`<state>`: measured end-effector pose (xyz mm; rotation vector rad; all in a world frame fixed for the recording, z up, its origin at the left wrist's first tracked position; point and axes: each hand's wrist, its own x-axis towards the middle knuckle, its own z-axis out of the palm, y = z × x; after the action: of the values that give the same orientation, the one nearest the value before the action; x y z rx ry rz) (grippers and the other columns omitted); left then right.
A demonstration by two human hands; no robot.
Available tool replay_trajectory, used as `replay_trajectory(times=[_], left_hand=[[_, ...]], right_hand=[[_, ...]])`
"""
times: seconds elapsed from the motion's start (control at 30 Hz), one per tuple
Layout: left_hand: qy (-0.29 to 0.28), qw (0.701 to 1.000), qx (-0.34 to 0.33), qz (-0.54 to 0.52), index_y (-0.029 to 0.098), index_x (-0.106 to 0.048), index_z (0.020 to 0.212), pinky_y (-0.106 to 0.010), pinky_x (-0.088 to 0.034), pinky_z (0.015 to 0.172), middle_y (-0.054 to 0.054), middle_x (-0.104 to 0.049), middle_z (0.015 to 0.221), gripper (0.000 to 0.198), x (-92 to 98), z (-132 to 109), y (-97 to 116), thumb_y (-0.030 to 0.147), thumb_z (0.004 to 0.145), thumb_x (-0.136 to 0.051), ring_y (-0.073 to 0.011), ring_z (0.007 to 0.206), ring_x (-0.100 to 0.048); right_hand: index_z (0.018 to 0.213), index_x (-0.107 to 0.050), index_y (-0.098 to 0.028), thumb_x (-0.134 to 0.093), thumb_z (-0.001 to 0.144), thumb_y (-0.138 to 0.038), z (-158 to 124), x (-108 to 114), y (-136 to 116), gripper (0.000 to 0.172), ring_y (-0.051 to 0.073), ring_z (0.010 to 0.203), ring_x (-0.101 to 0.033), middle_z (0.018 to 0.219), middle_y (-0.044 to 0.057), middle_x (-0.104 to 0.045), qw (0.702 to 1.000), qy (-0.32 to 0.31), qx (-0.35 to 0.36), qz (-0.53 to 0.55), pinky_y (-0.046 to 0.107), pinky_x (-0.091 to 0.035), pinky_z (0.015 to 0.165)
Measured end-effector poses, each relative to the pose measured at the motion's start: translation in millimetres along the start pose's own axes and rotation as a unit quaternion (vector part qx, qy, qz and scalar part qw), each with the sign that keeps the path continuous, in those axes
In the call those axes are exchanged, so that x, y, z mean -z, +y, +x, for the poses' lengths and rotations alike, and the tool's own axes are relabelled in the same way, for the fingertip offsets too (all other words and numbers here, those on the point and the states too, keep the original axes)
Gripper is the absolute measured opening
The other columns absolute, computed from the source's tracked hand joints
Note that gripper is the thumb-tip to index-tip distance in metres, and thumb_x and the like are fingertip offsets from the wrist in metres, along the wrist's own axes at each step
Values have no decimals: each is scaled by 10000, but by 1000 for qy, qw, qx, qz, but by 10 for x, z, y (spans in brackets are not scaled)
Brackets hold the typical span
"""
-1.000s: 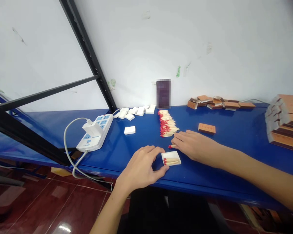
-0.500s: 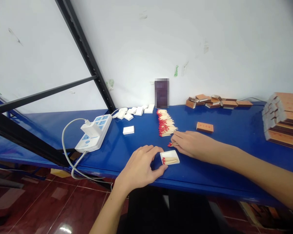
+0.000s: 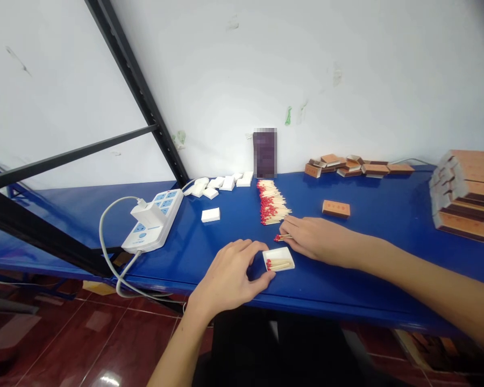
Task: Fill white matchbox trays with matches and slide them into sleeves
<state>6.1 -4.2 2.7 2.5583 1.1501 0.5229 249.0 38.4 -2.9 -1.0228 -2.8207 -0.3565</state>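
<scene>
My right hand [image 3: 306,235] pinches a few matches [image 3: 278,238], sticks more exposed than a second ago. They remain outside the white tray [image 3: 278,253], its row [image 3: 280,265] seemingly unchanged: nothing added yet. My left hand [image 3: 233,277] holds the tray's end on the tabletop [image 3: 242,226]; match pile [image 3: 272,204] lies beyond.

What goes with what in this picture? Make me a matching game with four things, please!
1. Left hand
2. Right hand
3. Match pile
4. Power strip

A. White and blue, with a plug in it
B. Pinching a few matches
C. Thumb and finger at the white tray
D. Lots of red tips

Pairs: 1-C, 2-B, 3-D, 4-A
</scene>
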Motion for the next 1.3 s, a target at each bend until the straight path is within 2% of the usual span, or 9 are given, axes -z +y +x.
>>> replay_trajectory(times=[0.23,0.4,0.53,0.7,0.93,1.07,1.17,1.3], left_hand=[[-1,1000,-1,2,231,-578,1114,-322,-395,749,8,-599,879,249,-8,-9,-5,332,905,-666,-211,826,-550],[3,1000,-4,2,230,-576,1109,-317,-392,746,4,-610,897,239,-14,-10,-9,331,910,-663,-212,836,-556],[4,1000,-6,7,221,-573,1131,-312,-393,724,-3,-613,904,271,-22,-10,-15,349,911,-664,-213,838,-561],[3,1000,-7,14,217,-577,1086,-311,-394,717,-6,-608,884,237,-17,-20,-8,363,915,-651,-214,831,-557],[5,1000,-7,10,217,-575,1064,-308,-394,712,-2,-600,879,215,-16,-4,-1,365,922,-642,-208,824,-550],[3,1000,-4,6,219,-585,1068,-309,-393,720,3,-587,851,220,-15,-3,0,370,919,-644,-209,815,-548],[2,1000,0,-1,223,-590,1070,-308,-393,732,7,-574,829,224,-8,-8,4,389,928,-636,-209,816,-545],[-2,1000,3,-17,223,-587,1041,-307,-389,735,15,-560,801,194,11,-14,3,406,977,-570,-196,788,-532]], right_hand=[[925,-539,-165,-385,1038,-283,17,44,44,225,169,684,-572,914,63,-600,990,-30,-33,136,301,-383,617],[896,-509,-197,-366,1037,-368,7,264,7,264,175,710,-539,872,38,-591,959,-36,-67,272,306,-392,640],[926,-545,-204,-367,1035,-404,-7,401,-115,290,176,745,-546,894,36,-602,942,-53,-42,330,309,-405,678],[972,-597,-200,-365,1035,-362,-8,368,-220,290,185,747,-572,928,44,-625,950,-74,-26,303,321,-396,676],[986,-676,-201,-461,1020,-350,8,249,-223,263,195,842,-604,959,41,-670,959,-36,14,282,337,-389,777],[980,-675,-200,-521,994,-395,8,276,-176,249,189,869,-598,981,36,-674,956,-21,-2,293,345,-360,810],[887,-683,-227,-529,974,-467,14,316,-139,298,177,766,-557,830,2,-662,953,-25,-42,298,335,-345,765],[803,-689,-234,-546,947,-483,29,325,-112,321,172,650,-493,549,-31,-510,951,-13,-108,291,299,-323,662]])
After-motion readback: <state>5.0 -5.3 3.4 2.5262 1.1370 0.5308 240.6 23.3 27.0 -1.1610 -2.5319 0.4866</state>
